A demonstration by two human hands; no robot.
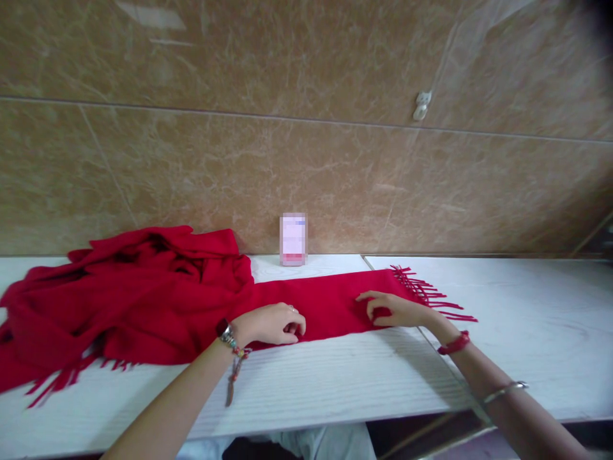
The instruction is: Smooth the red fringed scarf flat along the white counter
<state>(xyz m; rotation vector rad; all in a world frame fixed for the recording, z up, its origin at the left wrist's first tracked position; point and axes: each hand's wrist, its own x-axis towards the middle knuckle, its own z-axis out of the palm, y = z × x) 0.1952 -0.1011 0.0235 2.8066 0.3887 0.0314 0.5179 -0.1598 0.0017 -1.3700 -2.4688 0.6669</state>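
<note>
A long red scarf (330, 303) lies across the white table, its right part spread flat and ending in a fringe. To the left it is heaped in loose folds, with more fringe hanging toward the front. My left hand (275, 322) rests on the flat cloth beside the heap, fingers loosely bent and a gap between them and the thumb. Nearer the right fringe, my right hand (395, 308) lies over the cloth with bent, parted fingers. Neither hand visibly pinches the fabric.
Against the brown marbled tile wall (201, 166) stands a small upright phone-like object (292, 239), its face blurred. A small white cat-shaped hook (421, 105) is fixed higher up. The white table (527, 332) has a seam right of centre, and its front edge runs just before my lap.
</note>
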